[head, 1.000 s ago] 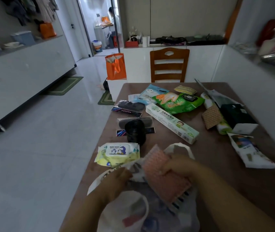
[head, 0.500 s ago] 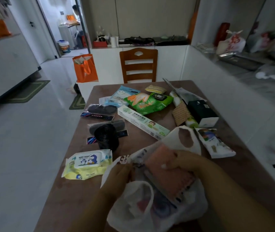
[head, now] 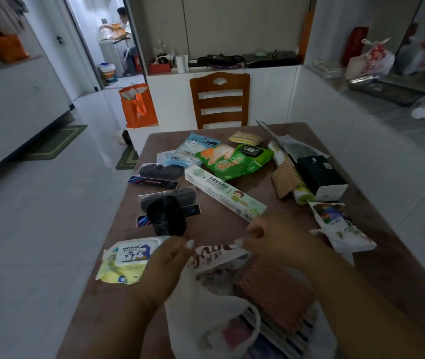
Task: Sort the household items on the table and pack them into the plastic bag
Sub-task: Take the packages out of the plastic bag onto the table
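Head view: the left hand [head: 166, 263] and right hand [head: 271, 237] each pinch the rim of the plastic bag [head: 206, 301], likely spreading its mouth for packing. A pink pad [head: 273, 288] sits inside, just below the right grip; wipes [head: 128, 260] lie beside the left.

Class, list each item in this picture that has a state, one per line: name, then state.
plastic bag: mouth held open, partly filled
pink sponge cloth: inside the bag
left hand: fingers pinching the bag rim
right hand: fingers pinching the bag rim
baby wipes pack: lid shut, lying flat on table
black bag roll: rolled up, standing upright
long white box: closed, lying flat
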